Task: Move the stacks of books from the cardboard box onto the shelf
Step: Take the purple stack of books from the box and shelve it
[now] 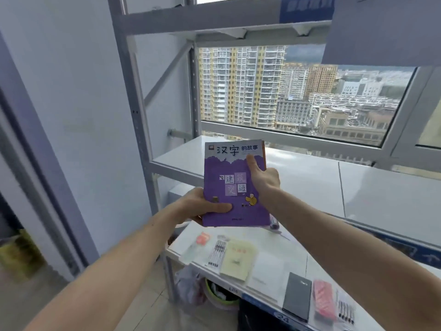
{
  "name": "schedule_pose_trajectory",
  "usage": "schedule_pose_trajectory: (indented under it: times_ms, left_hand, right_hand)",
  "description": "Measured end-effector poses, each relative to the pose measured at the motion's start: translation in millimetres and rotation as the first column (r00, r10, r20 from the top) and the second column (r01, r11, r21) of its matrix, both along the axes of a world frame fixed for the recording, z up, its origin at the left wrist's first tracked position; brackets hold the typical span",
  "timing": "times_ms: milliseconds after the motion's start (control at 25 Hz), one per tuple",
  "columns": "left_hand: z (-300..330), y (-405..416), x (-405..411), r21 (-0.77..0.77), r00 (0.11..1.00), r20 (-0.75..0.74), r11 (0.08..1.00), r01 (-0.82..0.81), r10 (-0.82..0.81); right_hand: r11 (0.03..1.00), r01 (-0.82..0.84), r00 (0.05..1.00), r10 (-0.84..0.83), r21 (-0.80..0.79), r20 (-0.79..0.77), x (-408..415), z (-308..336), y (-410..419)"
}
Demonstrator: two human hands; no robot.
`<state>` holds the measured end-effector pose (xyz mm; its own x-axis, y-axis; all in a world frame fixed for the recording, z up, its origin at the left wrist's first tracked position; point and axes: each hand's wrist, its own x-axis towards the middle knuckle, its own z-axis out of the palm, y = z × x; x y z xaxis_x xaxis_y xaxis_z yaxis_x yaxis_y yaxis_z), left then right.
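Holding a thin stack of books out in front of me, I have it in both hands, purple cover facing up, above the near edge of the middle shelf. My left hand grips the lower left corner, thumb pressed flat on the cover and the other fingers curled beneath, so that hand carries the weight. My right hand clamps the right edge, thumb lying along the cover toward the title and the rest of the fingers hidden behind the spine side; I judge this keeps the books squared so none slides out. An orange edge shows under the purple cover at the top right, so there is more than one book, though I cannot count them.

The stack is in the air, not yet resting on anything. The shelf board ahead is bare and white, and I aim the far end of the stack at it, tilted slightly so it can go in flat. The lower shelf carries packets of pens, a yellow pad and a dark case, so it offers less room. The cardboard box is out of view
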<state>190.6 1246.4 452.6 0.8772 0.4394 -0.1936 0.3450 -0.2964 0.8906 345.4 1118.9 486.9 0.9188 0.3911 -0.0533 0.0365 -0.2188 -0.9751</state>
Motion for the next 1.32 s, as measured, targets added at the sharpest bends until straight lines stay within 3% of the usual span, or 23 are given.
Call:
schedule_pose_trajectory:
  times_ms: [240, 400, 680, 840, 1000, 1120, 1240, 1320]
  left_hand:
    - [10, 154, 71, 0.094, 0.996, 0.089, 0.995, -0.016, 0.007]
    - [10, 252, 128, 0.175, 0.982, 0.186, 0.985, -0.005, -0.028]
    - [-26, 346, 206, 0.335, 0.945, 0.326, 0.936, -0.109, -0.007]
    - [-39, 364, 221, 0.296, 0.929, 0.371, 0.946, -0.129, 0.011]
    - [-44, 367, 226, 0.019, 0.899, 0.432, 0.998, 0.067, -0.069]
    - [-42, 364, 227, -0.084, 0.888, 0.454, 0.99, 0.117, -0.066]
    - [-25, 371, 239, -0.151, 0.926, 0.371, 0.98, 0.131, -0.067]
    - [-3, 384, 254, -0.183, 0.975, 0.222, 0.982, 0.053, -0.011]
  right_hand:
    - [0.997, 0.039, 0.998, -0.042, 0.063, 0.048, 65, 6, 150]
    - [0.978, 0.042, 0.996, -0.057, 0.205, 0.066, 107, 7, 233]
    - [0.954, -0.043, 0.981, -0.015, 0.297, 0.191, 154, -11, 306]
    - [0.92, -0.127, 0.957, 0.015, 0.37, 0.291, 167, -25, 320]
    - [0.914, -0.145, 0.959, 0.036, 0.379, 0.281, 169, -30, 324]
    - [0.898, -0.072, 0.974, -0.031, 0.434, 0.226, 167, -29, 332]
    - [0.931, 0.023, 0.987, -0.079, 0.365, 0.139, 184, -17, 347]
    - [0.968, 0.091, 0.995, -0.099, 0.232, 0.022, 210, -4, 360]
